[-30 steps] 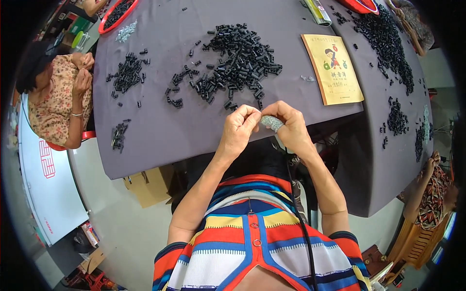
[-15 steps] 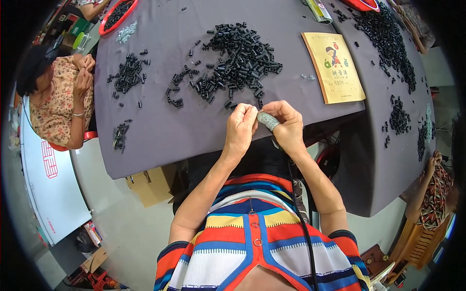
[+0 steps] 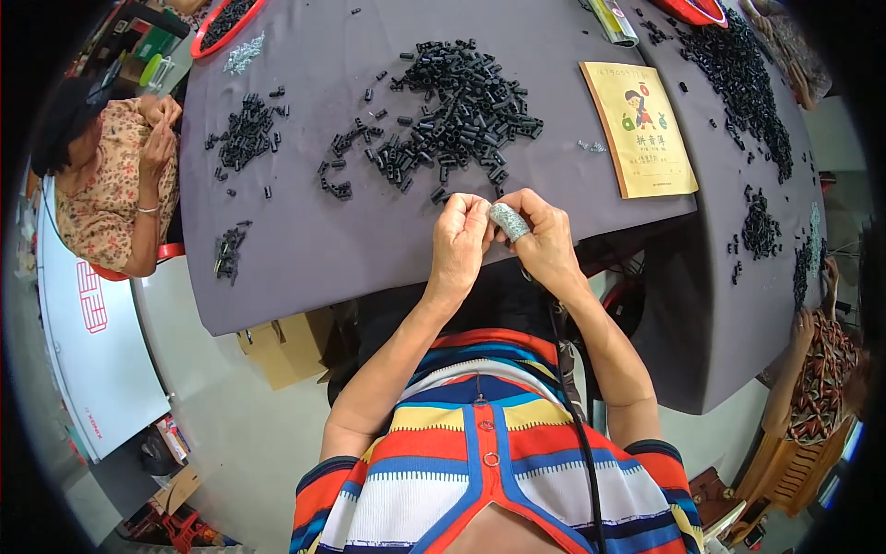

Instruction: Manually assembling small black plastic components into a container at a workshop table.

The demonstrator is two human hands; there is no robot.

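Note:
My left hand (image 3: 458,247) and my right hand (image 3: 548,247) meet just above the front edge of the table. Both are closed in a pinch, fingertips nearly touching. Whatever lies between them is too small or hidden to name. A grey speckled wrap (image 3: 509,222) covers my right thumb. Just beyond my hands spreads a large pile of short black tube-like pieces (image 3: 461,115), with a few loose ones at its left side. To the right of it lie some tiny pale silvery parts (image 3: 592,147).
A yellow booklet (image 3: 646,162) lies at the right on the grey tablecloth (image 3: 323,249). Smaller black heaps (image 3: 245,134) sit at the left, below a red basket (image 3: 221,26). Another person (image 3: 120,166) works at the left edge; a second table with black pieces (image 3: 738,83) stands right.
My hands stay in nearly the same place. The right hand has turned a little, its wrapped thumb now closer to the left fingertips. The whole view has shifted slightly.

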